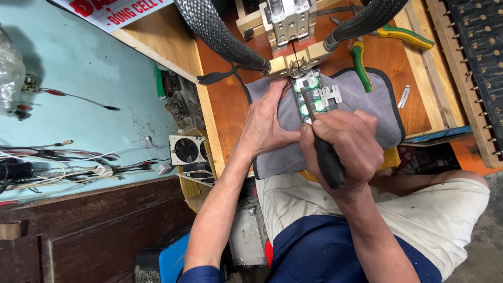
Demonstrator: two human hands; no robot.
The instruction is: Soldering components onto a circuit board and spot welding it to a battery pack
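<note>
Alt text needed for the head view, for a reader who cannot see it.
Seen from above, a seated person's left hand steadies a pack of green-capped battery cells on a grey cloth, under a spot welder head, while the right hand holds a black-handled tool to the pack. Green-handled pliers lie on the wooden bench.

Wooden bench (230,99) under grey cloth (367,105), pliers (403,35)

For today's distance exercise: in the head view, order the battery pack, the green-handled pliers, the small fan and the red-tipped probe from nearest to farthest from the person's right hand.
From the right hand:
1. Battery pack, just above the hand on the grey cloth.
2. Green-handled pliers, upper right on the wooden bench.
3. Small fan, left, beside the bench.
4. Red-tipped probe, far left on the blue table.
</note>
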